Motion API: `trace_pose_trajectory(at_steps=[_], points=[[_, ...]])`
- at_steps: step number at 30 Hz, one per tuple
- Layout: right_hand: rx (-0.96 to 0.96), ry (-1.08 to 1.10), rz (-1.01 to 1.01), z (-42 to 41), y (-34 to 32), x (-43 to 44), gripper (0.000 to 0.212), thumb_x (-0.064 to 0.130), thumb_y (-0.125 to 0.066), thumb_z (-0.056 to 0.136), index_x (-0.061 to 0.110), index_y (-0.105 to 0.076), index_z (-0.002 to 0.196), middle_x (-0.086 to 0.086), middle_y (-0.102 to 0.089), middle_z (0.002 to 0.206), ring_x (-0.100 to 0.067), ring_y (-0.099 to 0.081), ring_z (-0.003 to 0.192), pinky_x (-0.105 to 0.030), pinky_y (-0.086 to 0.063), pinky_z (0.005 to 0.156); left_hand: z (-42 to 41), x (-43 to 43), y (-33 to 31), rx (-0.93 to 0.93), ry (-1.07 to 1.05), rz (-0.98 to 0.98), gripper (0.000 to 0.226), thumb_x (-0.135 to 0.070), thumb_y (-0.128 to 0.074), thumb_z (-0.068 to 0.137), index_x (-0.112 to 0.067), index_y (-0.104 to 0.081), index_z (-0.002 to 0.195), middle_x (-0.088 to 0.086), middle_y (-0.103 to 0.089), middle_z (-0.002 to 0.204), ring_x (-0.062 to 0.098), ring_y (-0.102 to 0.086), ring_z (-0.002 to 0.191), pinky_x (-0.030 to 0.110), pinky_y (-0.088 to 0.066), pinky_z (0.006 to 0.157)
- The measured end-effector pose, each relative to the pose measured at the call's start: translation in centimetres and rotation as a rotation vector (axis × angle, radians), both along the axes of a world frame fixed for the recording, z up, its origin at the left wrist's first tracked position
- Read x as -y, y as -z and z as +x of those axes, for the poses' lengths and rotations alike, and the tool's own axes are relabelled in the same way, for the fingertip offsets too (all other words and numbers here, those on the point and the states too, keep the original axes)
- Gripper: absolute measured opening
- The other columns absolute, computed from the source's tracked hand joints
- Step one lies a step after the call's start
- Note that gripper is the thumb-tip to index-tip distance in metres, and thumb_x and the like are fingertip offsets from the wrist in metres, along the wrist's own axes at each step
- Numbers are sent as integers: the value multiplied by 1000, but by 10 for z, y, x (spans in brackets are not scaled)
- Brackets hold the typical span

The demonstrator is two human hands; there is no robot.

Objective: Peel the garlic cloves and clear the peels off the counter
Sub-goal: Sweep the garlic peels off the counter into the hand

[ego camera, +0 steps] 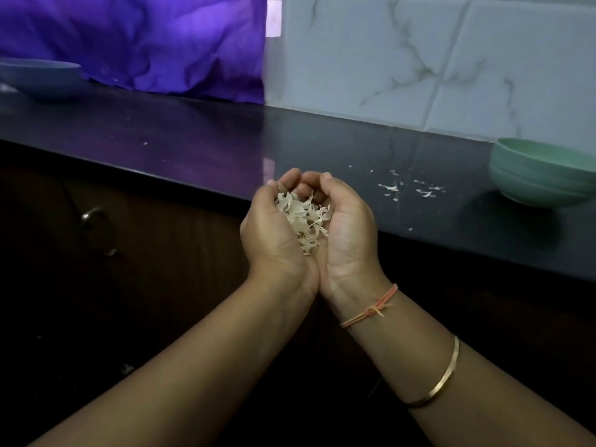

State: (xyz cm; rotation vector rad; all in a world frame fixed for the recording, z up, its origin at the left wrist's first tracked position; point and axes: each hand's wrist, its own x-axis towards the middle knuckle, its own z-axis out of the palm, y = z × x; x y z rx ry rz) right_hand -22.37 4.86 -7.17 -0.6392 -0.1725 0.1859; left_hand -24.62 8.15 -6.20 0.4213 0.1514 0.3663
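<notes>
We hold our left hand (274, 233) and right hand (346, 233) side by side, palms up, their inner edges touching from the wrists forward, so that together they form one cup just at the front edge of the dark table (200, 146). Neither grip is pinching anything: the fingers (288, 179) of both hands curl up and inward at the far end of the cup, loosely closed around a heap of pale garlic peels (304, 221) that lies in the hollow between the palms. A scatter of small peel scraps (409, 188) lies on the table to the right of our hands, between them and a green bowl (541, 175) that stands upright near the tiled wall (419, 59). Far to the left, a blue-grey bowl (38, 77) sits on the table just beside a purple cloth (145, 43) that hangs down to the table's back edge. Our right forearm wears an orange thread (371, 309) at the wrist and a thin gold bangle (442, 379) further back. Below the table a cabinet handle (96, 221) glints.
</notes>
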Motion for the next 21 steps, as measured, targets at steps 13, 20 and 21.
trace_pose_trajectory(at_steps=[13,20,21], points=[[-186,-246,-31,-63,62,-97,31,10,-47,89,7,-60,61,-4,-56,61,-15,-57,66,-37,-51,83,-67,-97,66,-218,-209,56,31,-21,-41,95,-8,-66,82,6,-65,69,18,-67,65,30,-56,67],[-365,-346,-185,-85,118,-138,38,9,-42,91,8,-58,57,-3,-55,55,-15,-58,59,-32,-50,68,-88,-140,124,-408,-221,-66,32,-21,-38,95,-8,-63,79,4,-63,59,17,-65,58,33,-54,68],[-397,-356,-187,-88,125,-145,42,9,-42,91,9,-58,52,-2,-55,53,-14,-58,56,-31,-49,67,-90,-146,132,-436,-229,-81,32,-21,-38,96,-8,-62,80,3,-62,57,16,-64,56,32,-53,66]])
